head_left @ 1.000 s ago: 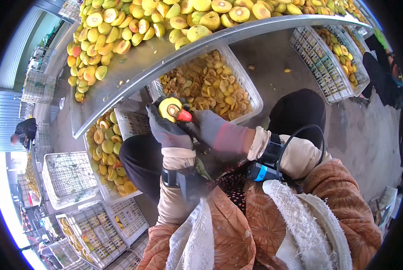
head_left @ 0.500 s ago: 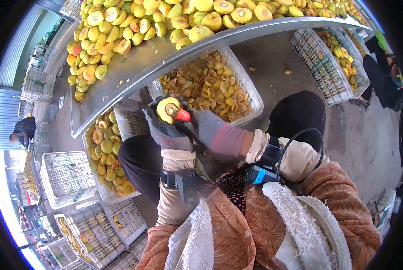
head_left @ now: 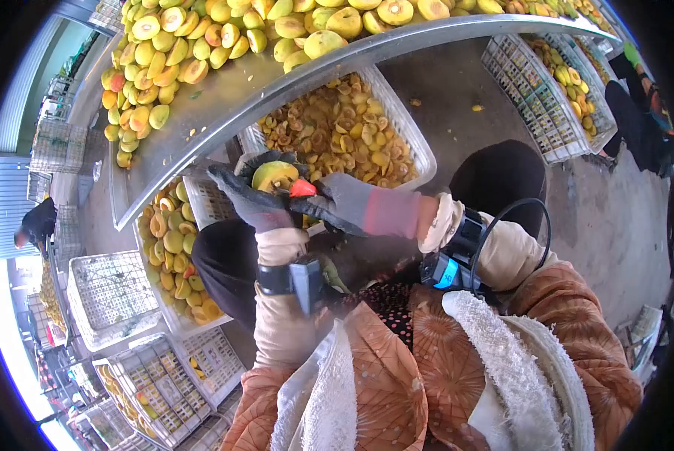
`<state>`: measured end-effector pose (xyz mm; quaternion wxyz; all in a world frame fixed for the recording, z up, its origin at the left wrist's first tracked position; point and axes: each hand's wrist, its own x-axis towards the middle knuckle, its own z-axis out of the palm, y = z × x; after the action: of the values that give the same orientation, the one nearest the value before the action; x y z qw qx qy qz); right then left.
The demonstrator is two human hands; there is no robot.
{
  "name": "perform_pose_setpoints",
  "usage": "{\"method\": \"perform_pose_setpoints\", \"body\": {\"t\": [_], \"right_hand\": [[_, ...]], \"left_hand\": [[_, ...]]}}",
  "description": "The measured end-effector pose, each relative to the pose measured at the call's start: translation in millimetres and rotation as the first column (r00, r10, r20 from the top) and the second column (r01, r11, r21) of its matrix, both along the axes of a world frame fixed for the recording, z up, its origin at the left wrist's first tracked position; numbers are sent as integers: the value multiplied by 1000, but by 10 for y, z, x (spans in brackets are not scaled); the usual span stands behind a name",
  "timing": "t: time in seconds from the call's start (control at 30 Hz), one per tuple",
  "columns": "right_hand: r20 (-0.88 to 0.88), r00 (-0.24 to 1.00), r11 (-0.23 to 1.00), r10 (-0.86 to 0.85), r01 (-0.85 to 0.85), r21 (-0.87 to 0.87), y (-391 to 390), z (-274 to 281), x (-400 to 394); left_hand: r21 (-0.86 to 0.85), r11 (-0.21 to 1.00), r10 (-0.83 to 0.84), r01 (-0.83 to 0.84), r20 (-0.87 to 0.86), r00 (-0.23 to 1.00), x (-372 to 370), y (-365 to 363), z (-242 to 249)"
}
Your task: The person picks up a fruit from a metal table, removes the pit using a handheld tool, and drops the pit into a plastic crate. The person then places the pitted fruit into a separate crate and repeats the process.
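Both hands meet just below the edge of the metal table (head_left: 201,113), and I take that table as my landmark. My left hand (head_left: 254,199), in a dark grey glove, is curled around a halved yellow fruit (head_left: 274,175), cut face up, its fingers closed about the rounded underside. My right hand (head_left: 344,204), also gloved in grey with a pink cuff, is pressed shut on a small red-handled tool (head_left: 301,188) whose tip sits against the cut face of the fruit. I cannot tell the shape of the tool's working end; it is hidden at the fruit.

Directly under the table edge and behind my hands stands a white plastic crate (head_left: 408,135) heaped with brownish pits and scraps. Below the table's left end, beside my left knee, a second crate (head_left: 173,240) holds yellow fruit halves. Further from the table on that side are empty white crates (head_left: 111,297). Piled on the table itself are many yellow fruits (head_left: 171,45), some whole and some halved. Past the table's right end another crate of fruit (head_left: 555,90) rests on the concrete floor (head_left: 607,225), and a second person's dark sleeve (head_left: 637,128) shows just beside it. A further person bends over well off the table's left end (head_left: 36,222).
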<state>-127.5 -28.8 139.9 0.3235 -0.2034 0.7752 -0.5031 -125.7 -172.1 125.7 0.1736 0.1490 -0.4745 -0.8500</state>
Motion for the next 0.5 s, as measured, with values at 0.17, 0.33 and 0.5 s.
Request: {"method": "perform_pose_setpoints", "body": {"t": [0.17, 0.33, 0.5], "right_hand": [[-99, 981, 973, -168, 149, -178, -97, -186, 7], [-10, 992, 985, -128, 126, -115, -40, 43, 3], [160, 982, 989, 95, -74, -127, 112, 89, -30]], "left_hand": [[27, 996, 85, -88, 95, 992, -42, 186, 61], [-851, 521, -80, -72, -133, 988, -24, -7, -152], [-432, 898, -144, 80, -118, 982, -184, -238, -325]]}}
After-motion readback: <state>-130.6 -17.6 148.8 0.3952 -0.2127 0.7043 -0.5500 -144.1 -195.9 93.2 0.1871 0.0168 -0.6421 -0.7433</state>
